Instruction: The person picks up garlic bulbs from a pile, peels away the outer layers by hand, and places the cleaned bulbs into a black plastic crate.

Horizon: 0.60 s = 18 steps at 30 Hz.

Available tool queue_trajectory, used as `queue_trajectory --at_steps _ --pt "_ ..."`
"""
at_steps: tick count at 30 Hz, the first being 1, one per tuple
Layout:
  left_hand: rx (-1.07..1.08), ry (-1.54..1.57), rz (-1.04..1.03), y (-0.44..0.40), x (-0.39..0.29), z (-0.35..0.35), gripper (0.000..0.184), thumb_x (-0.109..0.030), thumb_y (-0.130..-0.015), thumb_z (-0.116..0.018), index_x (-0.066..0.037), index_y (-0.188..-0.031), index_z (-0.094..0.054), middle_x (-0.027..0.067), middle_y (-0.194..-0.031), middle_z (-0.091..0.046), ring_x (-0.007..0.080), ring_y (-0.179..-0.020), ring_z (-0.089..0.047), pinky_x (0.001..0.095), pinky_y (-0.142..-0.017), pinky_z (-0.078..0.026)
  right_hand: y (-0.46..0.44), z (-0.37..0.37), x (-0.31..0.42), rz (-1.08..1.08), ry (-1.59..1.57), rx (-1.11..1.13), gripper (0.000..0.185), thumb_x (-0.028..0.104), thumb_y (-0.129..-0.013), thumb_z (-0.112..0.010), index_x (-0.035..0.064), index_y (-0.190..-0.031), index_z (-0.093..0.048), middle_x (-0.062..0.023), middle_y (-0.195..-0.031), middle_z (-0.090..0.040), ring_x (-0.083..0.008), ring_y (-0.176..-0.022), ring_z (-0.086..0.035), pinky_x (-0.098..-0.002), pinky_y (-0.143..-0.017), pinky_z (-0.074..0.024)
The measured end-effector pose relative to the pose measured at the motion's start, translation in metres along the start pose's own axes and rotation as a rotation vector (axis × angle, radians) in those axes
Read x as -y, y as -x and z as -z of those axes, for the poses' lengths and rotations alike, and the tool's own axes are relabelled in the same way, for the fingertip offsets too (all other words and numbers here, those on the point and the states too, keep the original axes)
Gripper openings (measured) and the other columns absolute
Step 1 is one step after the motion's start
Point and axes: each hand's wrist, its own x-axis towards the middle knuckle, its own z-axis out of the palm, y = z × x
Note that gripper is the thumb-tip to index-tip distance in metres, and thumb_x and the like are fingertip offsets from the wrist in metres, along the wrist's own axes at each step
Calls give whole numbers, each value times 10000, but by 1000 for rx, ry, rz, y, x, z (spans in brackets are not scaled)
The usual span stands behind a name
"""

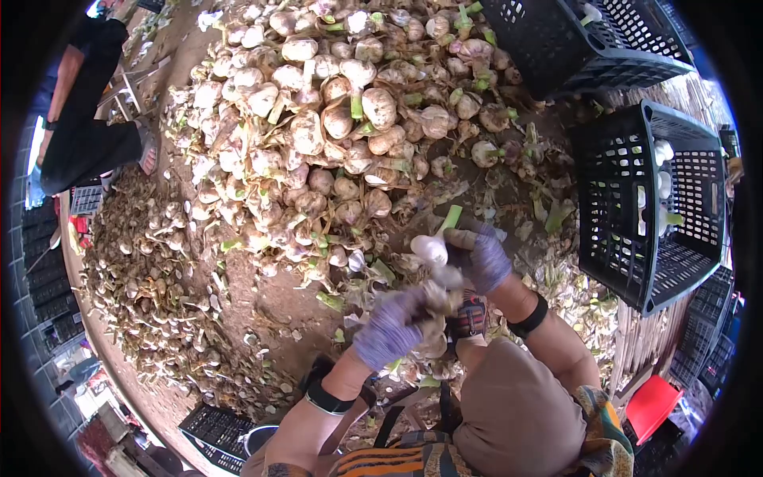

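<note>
My left hand [389,327], in a purple glove, is closed around papery, pale garlic skins, blurred between the two hands. My right hand [482,256], gloved the same way, grips the green stem of a white garlic bulb [430,250] whose head points left. Just under that bulb is a second pale, blurred shape near the fingers; I cannot tell what holds it. Beyond both hands lies a large pile of unpeeled garlic [318,127] with dry skins and green stems. Loose husks are strewn on the ground around my hands.
A black crate [652,207] with a few white bulbs stands at the right, another crate [588,48] behind it. Smaller garlic [151,278] lies at the left. A person's leg [95,151] shows at the upper left. A red container [653,407] is at lower right.
</note>
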Motion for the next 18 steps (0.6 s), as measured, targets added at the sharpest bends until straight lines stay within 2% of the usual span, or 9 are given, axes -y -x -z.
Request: queue_trajectory --at_steps 2,3,5,6,8,9,10,13,18 --pt "353 -892 156 4 22 14 230 -197 -804 -646 -55 -970 -574 58 -852 -626 221 -778 -624 341 -739 -511 5 -4 10 -23 -76 -32 296 66 -802 -560 -21 -1084 -531 -94 -888 -606 -189 -763 -621 -305 -683 -531" --pt "355 -891 156 8 39 22 230 -197 -804 -646 -55 -970 -574 58 -852 -626 221 -778 -624 341 -739 -511 6 -4 11 35 -79 1 302 71 -804 -556 -19 -1091 -532 -93 -887 -606 -180 -748 -616 -292 -664 -524" --pt "257 -1602 -339 16 68 36 253 -259 -802 -651 -66 -959 -604 78 -815 -626 215 -719 -611 345 -668 -491 10 -6 15 89 -81 34 308 76 -805 -553 -17 -1099 -533 -92 -885 -607 -171 -733 -611 -279 -646 -518" --pt "257 -1601 -333 12 50 28 253 -259 -802 -651 -66 -959 -604 78 -815 -626 215 -719 -611 345 -668 -491 13 -10 17 104 -29 17 301 85 -805 -554 -17 -1089 -542 -83 -879 -608 -153 -719 -601 -264 -637 -505" --pt "-63 -876 99 -3 15 17 250 -278 -784 -679 -49 -872 -631 60 -705 -588 124 -639 -533 268 -603 -445 15 -13 17 118 22 5 295 94 -805 -556 -16 -1079 -551 -75 -872 -610 -136 -706 -590 -248 -628 -493" --pt "-145 -505 165 -10 15 20 265 -286 -801 -668 -27 -856 -653 17 -658 -571 96 -618 -491 258 -573 -420 16 -13 18 168 243 4 275 103 -802 -563 -15 -1050 -564 -63 -857 -610 -120 -693 -574 -238 -617 -478" --pt "-147 -505 163 -16 14 17 265 -286 -801 -668 -27 -856 -653 17 -658 -571 96 -618 -491 258 -573 -420 17 -13 18 219 464 1 256 112 -799 -570 -14 -1022 -576 -51 -842 -610 -104 -681 -559 -227 -607 -463" --pt "-301 -163 144 -33 0 7 264 -247 -826 -642 9 -889 -648 -15 -668 -569 68 -609 -465 237 -563 -412 23 -21 10 294 516 5 263 125 -799 -583 -19 -1020 -582 -37 -829 -611 -87 -672 -541 -221 -612 -452" --pt "-376 -73 190 -37 -1 6 138 -128 -817 -622 6 -824 -654 -28 -661 -564 36 -592 -439 203 -535 -382 20 -20 2 170 328 -75 182 124 -814 -550 -15 -922 -594 -28 -746 -581 -94 -607 -524 -233 -531 -429"
